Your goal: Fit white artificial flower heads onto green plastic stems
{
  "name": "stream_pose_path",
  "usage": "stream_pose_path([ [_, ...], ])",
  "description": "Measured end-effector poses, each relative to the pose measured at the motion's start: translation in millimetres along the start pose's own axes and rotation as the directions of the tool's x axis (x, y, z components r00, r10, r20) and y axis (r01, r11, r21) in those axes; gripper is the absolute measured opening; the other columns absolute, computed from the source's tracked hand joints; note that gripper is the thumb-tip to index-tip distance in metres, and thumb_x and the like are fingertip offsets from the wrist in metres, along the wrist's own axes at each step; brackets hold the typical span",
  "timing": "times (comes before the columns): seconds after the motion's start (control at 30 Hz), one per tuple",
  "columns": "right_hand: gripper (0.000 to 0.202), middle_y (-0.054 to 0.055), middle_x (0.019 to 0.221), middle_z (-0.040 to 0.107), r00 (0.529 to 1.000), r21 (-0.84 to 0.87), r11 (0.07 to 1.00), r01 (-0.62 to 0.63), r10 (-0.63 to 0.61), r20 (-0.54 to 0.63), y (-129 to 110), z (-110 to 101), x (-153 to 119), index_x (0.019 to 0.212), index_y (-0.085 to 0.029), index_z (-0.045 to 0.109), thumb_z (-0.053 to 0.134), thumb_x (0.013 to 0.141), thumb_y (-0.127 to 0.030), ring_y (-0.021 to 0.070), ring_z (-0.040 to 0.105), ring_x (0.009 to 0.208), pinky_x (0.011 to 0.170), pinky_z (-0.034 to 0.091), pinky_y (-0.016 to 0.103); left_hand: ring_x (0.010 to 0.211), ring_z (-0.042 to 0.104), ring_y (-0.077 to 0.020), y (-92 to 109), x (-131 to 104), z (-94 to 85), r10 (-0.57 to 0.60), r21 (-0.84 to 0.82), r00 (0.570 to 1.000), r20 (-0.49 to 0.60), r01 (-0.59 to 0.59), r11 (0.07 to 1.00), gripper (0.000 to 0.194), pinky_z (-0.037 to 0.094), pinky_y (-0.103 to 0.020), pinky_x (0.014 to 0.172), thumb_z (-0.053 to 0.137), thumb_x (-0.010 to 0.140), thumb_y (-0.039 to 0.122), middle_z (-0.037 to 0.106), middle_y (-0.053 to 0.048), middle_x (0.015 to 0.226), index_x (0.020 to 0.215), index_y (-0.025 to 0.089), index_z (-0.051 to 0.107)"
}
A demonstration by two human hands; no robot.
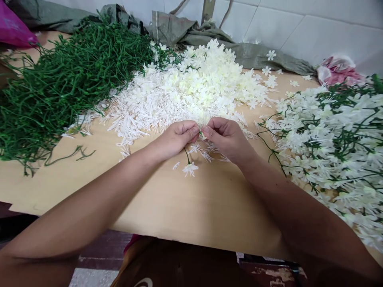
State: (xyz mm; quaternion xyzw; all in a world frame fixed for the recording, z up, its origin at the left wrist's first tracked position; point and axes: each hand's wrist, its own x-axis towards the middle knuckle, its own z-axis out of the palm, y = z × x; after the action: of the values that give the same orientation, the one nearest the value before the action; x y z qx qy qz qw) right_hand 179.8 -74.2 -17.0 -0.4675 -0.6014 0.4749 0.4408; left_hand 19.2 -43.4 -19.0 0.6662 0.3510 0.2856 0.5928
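My left hand (pixel 182 135) is closed in a pinch on a green plastic flower stem (pixel 188 156). From that stem a white artificial flower (pixel 190 169) hangs below the fingers. Fingertip to fingertip with it, my right hand (pixel 227 137) is also closed, pinching a small pale flower piece (pixel 203 136) against a green stem tip; the fingers hide most of it. Just behind both hands lie a heap of loose white petal heads (pixel 206 75) and a spread of thin white stamens (pixel 143 105).
A large pile of green stems (pixel 68 75) covers the left of the tan tabletop (pixel 179 211). Finished white flower sprays (pixel 335 147) are heaped at the right. Grey-green cloth (pixel 248 56) runs along the tiled wall, with a pink-and-white bag (pixel 339 71) at its right end.
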Motion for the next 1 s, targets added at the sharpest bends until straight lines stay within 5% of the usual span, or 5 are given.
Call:
stream_pose_path([
  [0.2,0.046,-0.007,0.049,0.035,0.997,0.042,0.999,0.011,-0.007,-0.072,3.1,8.0,-3.2,0.056,-0.019,0.043,0.068,0.07,-0.056,0.0046,0.026,0.047,0.045,0.019,0.024,0.048,0.03,-0.0061,0.5,0.3,7.2,-0.036,0.005,0.997,-0.071,0.037,0.999,0.033,0.024,-0.024,0.05,0.046,0.087,0.017,0.035,0.005,0.052,0.054,0.017,0.038],
  [0.33,0.046,-0.007,0.049,0.035,0.996,0.038,0.999,-0.006,0.009,-0.086,4.4,8.4,-3.7,0.057,-0.02,0.043,0.069,0.07,-0.055,0.0047,0.026,0.047,0.045,0.019,0.024,0.048,0.03,-0.0063,-5.6,1.1,9.3,-0.037,-0.012,0.996,-0.076,0.036,0.999,0.032,0.024,-0.023,0.048,0.046,0.087,0.02,0.035,0.004,0.052,0.056,0.018,0.039],
  [0.6,0.044,-0.008,0.048,0.036,1.0,0.199,0.98,-0.013,0.017,-0.017,11.8,7.0,0.4,0.059,-0.019,0.046,0.071,0.067,-0.055,0.0039,0.025,0.045,0.044,0.019,0.023,0.049,0.032,-0.0071,-10.1,1.2,8.9,-0.002,0.005,0.999,-0.038,0.002,1.0,0.032,0.026,-0.024,0.051,0.043,0.089,0.023,0.036,0.004,0.052,0.058,0.018,0.039],
  [1.0,0.042,-0.009,0.049,0.038,0.994,0.199,0.979,-0.049,0.028,0.109,13.6,1.6,2.9,0.061,-0.019,0.047,0.072,0.069,-0.052,0.0051,0.033,0.046,0.046,0.027,0.022,0.049,0.029,-0.0068,-11.6,-0.1,12.8,0.0,-0.089,1.0,-0.026,-0.002,0.996,0.034,0.023,-0.024,0.049,0.049,0.088,0.028,0.034,0.005,0.053,0.057,0.018,0.039],
])
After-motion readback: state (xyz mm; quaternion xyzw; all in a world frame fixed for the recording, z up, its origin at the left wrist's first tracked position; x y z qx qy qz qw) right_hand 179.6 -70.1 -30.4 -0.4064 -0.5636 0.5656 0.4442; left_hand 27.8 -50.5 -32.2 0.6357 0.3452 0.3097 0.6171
